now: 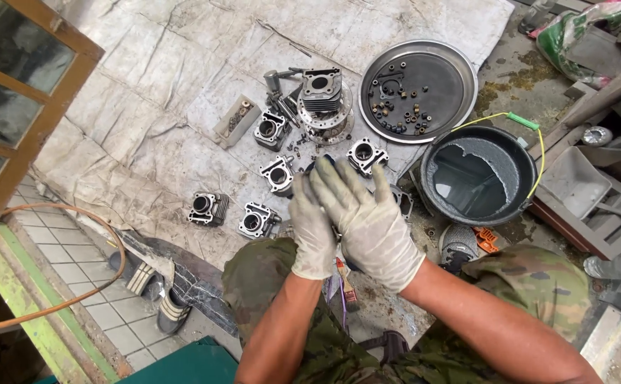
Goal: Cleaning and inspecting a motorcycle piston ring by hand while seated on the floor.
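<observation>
Gloved hands — left hand [312,231] and right hand [367,220] — overlap open-fingered, gripping nothing visible, above heavy, rigid, likely oily engine cylinders [280,174] — best grasped by their finned sides.

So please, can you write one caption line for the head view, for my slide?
Two gloved hands, left hand against right hand, above engine cylinders on a cloth, beside a round tray and bucket.

Off-white gloves [356,220] cover both hands above camouflage green-brown trousers [531,284], silvery grey engine cylinders [280,174] lie on a stained pale cloth [147,107], and the black bucket [477,176] carries a yellow-green handle.
</observation>
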